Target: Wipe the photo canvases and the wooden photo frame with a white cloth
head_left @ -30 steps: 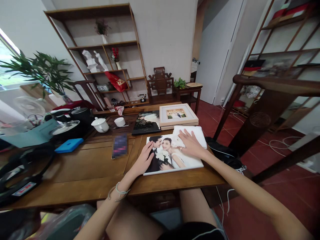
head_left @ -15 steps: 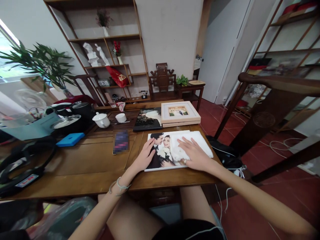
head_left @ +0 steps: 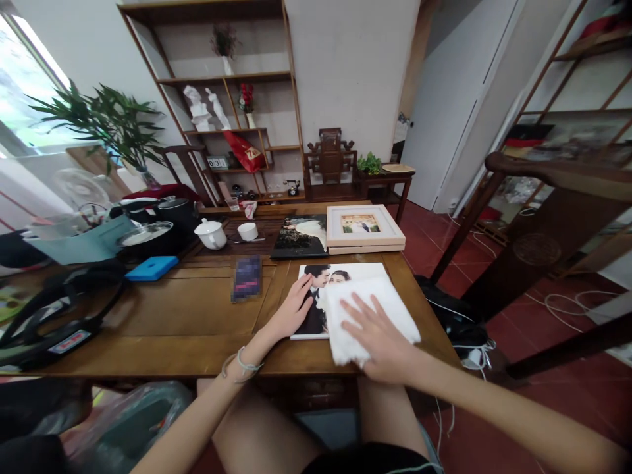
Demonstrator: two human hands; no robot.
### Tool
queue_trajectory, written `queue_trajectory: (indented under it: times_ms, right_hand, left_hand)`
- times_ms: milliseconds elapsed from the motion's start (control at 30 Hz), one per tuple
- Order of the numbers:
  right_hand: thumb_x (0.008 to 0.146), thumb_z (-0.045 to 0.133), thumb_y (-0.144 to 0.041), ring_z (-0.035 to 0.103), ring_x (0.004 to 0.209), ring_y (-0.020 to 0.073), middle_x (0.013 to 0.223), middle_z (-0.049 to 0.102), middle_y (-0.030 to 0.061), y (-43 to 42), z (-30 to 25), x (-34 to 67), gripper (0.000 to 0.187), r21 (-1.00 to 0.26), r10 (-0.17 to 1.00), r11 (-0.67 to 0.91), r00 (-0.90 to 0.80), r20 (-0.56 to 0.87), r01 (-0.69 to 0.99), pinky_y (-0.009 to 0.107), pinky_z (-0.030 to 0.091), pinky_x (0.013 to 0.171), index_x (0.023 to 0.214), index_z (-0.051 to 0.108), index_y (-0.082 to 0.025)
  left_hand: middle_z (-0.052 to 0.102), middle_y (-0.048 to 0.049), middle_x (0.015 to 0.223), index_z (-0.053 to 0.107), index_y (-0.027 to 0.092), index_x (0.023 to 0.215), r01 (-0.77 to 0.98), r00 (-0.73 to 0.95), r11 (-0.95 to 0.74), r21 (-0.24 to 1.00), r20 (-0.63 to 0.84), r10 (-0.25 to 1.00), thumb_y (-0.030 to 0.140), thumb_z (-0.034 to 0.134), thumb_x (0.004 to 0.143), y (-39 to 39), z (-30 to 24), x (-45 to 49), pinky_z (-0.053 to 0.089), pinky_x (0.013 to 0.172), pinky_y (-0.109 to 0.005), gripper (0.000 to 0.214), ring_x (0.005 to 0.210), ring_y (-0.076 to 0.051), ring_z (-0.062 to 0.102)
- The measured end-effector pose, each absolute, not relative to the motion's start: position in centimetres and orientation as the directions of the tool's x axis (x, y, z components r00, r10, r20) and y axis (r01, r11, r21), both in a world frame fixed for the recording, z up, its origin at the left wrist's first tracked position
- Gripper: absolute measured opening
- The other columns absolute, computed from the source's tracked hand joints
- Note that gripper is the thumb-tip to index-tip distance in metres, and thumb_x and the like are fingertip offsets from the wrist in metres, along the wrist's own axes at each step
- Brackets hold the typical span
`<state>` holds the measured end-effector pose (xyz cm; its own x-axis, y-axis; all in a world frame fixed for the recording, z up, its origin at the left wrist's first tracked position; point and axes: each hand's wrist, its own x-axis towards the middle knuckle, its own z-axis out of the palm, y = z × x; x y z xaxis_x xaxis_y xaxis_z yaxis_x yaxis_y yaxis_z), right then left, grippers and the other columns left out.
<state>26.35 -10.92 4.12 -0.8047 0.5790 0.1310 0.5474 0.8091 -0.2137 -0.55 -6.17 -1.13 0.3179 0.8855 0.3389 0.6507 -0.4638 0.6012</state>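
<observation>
A photo panel point(head_left: 311, 320) printed with a couple lies flat near the table's front edge. My left hand point(head_left: 295, 307) rests on its left side with fingers stretched out. A white cloth point(head_left: 395, 309) is spread over the right part of the picture and reaches past its front edge. My right hand point(head_left: 378, 342) lies flat on the cloth, fingers spread, pressing it from above. Under the cloth, the right side of the picture is hidden.
Behind lie a dark photo album point(head_left: 299, 237) and light wooden picture frames point(head_left: 366, 227). To the left are a phone point(head_left: 247, 278), a blue box point(head_left: 152, 268), a white lidded cup point(head_left: 210, 234) and a black headset point(head_left: 99, 322). A wooden chair point(head_left: 536, 243) stands at right.
My right hand has moved the cloth toward me and left, so it now covers more of the picture's lower part. My left hand has stayed on the picture. The camera view has shifted slightly.
</observation>
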Motion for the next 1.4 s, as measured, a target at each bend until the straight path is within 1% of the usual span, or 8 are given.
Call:
queue_trajectory:
  times_ms: [133,400,567,733,933,1067,1167,1400]
  right_hand:
    - [0.069,0.060,-0.025,0.009,0.144,0.0331,0.154,0.027,0.0122,-11.1,4.3,26.9,0.052,-0.218,0.565,0.818,-0.814,0.133,0.532,0.059,0.005,0.112,0.120,0.057,-0.019]
    - [0.076,0.052,-0.026,0.016,0.141,0.0400,0.151,0.032,0.0187,-3.5,5.1,26.5,0.054,-0.197,0.869,0.494,-0.471,0.152,0.847,0.067,0.009,0.108,0.129,0.049,-0.014]
    - [0.071,0.061,-0.031,0.006,0.142,0.0413,0.153,0.029,0.0146,-9.6,4.3,23.9,0.055,-0.155,0.743,0.669,-0.648,0.168,0.727,0.068,0.001,0.108,0.125,0.054,-0.021]
    - [0.070,0.064,-0.034,0.001,0.143,0.0385,0.156,0.021,0.0129,-13.5,4.0,22.8,0.059,-0.168,0.609,0.791,-0.782,0.135,0.588,0.064,0.000,0.110,0.126,0.053,-0.021]
    - [0.077,0.055,-0.031,0.014,0.143,0.0352,0.153,0.029,0.0133,-7.1,4.2,23.5,0.061,-0.175,0.756,0.655,-0.636,0.154,0.735,0.063,0.008,0.110,0.136,0.045,-0.020]
    - [0.076,0.055,-0.030,0.018,0.140,0.0425,0.151,0.030,0.0200,-4.8,5.1,22.9,0.073,-0.131,0.861,0.505,-0.486,0.152,0.853,0.067,0.011,0.107,0.144,0.035,-0.011]
    - [0.074,0.059,-0.036,0.021,0.137,0.0467,0.146,0.036,0.0261,-6.6,6.0,21.0,0.074,-0.088,0.846,0.524,-0.507,0.163,0.847,0.069,0.010,0.107,0.139,0.042,-0.005]
    - [0.075,0.060,-0.039,0.022,0.136,0.0494,0.146,0.034,0.0281,-12.6,6.1,16.5,0.073,-0.087,0.724,0.690,-0.687,0.066,0.719,0.070,0.017,0.105,0.137,0.046,-0.003]
  left_hand:
    - [0.026,-0.0137,0.155,0.032,0.016,0.146,0.649,0.337,-0.479,0.591,0.341,0.878,0.032,0.035,0.097,-6.3,-1.0,-0.7,0.016,0.119,-0.047,0.051,0.145,-0.024,0.021]
    - [0.024,-0.0111,0.156,0.030,0.020,0.147,0.666,0.339,-0.463,0.584,0.316,0.886,0.031,0.033,0.098,-6.1,-1.2,-0.9,0.016,0.119,-0.049,0.051,0.145,-0.024,0.019]
    - [0.023,-0.0089,0.157,0.028,0.023,0.148,0.649,0.330,-0.474,0.595,0.340,0.880,0.031,0.033,0.098,-6.1,-1.3,-0.9,0.016,0.119,-0.048,0.051,0.145,-0.023,0.019]
    - [0.023,-0.0101,0.157,0.028,0.022,0.148,0.646,0.340,-0.468,0.603,0.323,0.884,0.032,0.032,0.099,-6.3,-1.0,-0.9,0.016,0.119,-0.049,0.051,0.145,-0.024,0.019]
    - [0.023,-0.0095,0.157,0.028,0.022,0.148,0.655,0.343,-0.474,0.588,0.327,0.881,0.032,0.032,0.099,-6.3,-1.1,-0.9,0.015,0.119,-0.049,0.050,0.146,-0.023,0.019]
    - [0.024,-0.0089,0.157,0.030,0.023,0.147,0.644,0.338,-0.479,0.596,0.341,0.877,0.033,0.033,0.098,-6.2,-1.2,-0.9,0.016,0.119,-0.048,0.050,0.145,-0.023,0.020]
    - [0.027,-0.0081,0.156,0.034,0.022,0.146,0.630,0.311,-0.459,0.627,0.338,0.888,0.034,0.030,0.099,-6.1,-1.2,-0.9,0.016,0.120,-0.046,0.048,0.144,-0.022,0.023]
    - [0.035,-0.0093,0.152,0.044,0.020,0.140,0.581,0.310,-0.475,0.661,0.360,0.880,0.038,0.030,0.098,-6.0,-0.9,-1.3,0.021,0.119,-0.044,0.048,0.143,-0.023,0.027]
